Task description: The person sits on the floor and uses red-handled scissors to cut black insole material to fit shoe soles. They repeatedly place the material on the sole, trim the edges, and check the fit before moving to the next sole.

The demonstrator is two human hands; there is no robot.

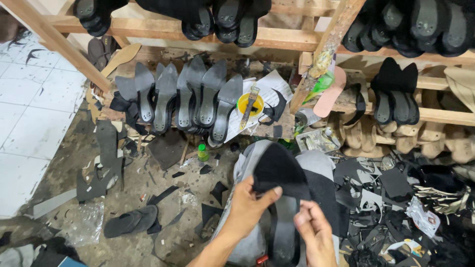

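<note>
Workshop floor, shoe upper (279,170) between hands (277,217)

White tiled floor (29,113), wooden shelving (163,29), littered concrete ground (148,198)

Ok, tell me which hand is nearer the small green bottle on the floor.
Left. The left hand pinches the black upper below and right of the green bottle; the right hand sits farther right and lower.
</note>
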